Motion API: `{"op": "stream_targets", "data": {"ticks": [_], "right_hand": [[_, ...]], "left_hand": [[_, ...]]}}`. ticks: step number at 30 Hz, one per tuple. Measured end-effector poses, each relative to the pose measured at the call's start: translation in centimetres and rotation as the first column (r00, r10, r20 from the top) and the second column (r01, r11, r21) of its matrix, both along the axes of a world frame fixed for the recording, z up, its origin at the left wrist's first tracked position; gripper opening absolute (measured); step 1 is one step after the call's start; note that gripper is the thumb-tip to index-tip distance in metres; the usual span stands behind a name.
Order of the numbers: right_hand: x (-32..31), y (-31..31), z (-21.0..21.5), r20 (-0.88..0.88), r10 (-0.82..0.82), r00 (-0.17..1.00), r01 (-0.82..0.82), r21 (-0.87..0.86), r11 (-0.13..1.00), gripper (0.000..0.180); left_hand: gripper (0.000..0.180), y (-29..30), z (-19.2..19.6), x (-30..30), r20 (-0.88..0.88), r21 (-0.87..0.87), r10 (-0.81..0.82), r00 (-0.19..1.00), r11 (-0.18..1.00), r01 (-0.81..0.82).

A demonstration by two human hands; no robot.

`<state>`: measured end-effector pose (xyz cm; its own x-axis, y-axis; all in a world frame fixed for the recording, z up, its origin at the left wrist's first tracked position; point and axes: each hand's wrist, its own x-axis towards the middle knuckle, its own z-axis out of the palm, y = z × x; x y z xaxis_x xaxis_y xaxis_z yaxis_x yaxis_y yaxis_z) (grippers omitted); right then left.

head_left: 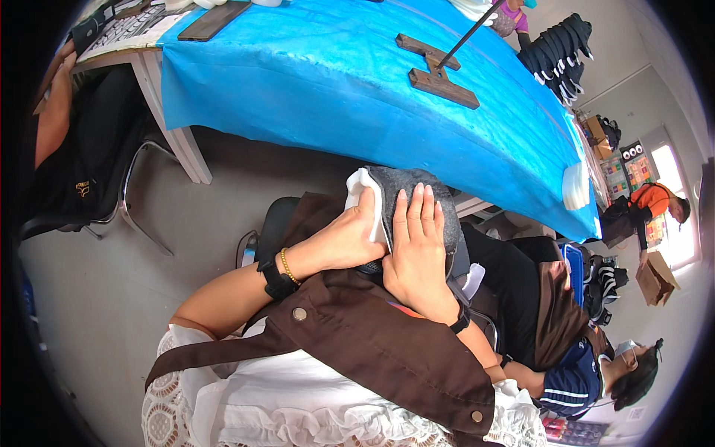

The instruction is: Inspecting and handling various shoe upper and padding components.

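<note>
In front of my brown apron is a rounded, dark grey cloth piece (445, 195), cap-like in shape; its exact kind I cannot tell. A white soft lining or pad (359, 182) stands out along its left edge. My left hand (348, 237) is closed on this white edge, thumb on top and the other fingers hidden. Flat across the grey cloth lies my right hand (418, 253), its fingers stretched out and pressing on the surface. Both hands are close together, just off the near edge of the table.
A table with a blue cover (313, 82) spans the far side, bearing a wooden stand with a rod (445, 80) and white pieces (575, 186). One person (573, 384) sits close on my right, another person (52, 127) at the left. A chair (138, 186) stands left.
</note>
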<state>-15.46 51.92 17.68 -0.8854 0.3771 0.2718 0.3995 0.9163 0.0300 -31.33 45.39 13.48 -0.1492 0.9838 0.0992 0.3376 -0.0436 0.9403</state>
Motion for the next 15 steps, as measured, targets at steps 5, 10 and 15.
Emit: {"op": "stream_targets", "data": {"ticks": [5, 10, 15], "right_hand": [[-0.2, -0.6, -0.3, -0.004, -0.03, 1.0, 0.03, 0.013, 0.999, 0.084], [-0.3, -0.8, -0.4, 0.03, -0.048, 0.998, 0.046, 0.079, 0.996, 0.082], [-0.1, -1.0, -0.2, 0.024, -0.053, 0.998, 0.05, 0.132, 0.99, 0.081]], "left_hand": [[0.099, 0.0, 0.3, -0.3, 0.14, -0.031, -0.131, 0.982, 0.99, 0.136], [0.109, -0.6, 0.1, -0.7, 0.198, -0.013, -0.204, 0.959, 0.977, 0.211], [0.109, -0.8, -1.1, -0.5, 0.208, 0.016, -0.202, 0.957, 0.979, 0.203]]}}
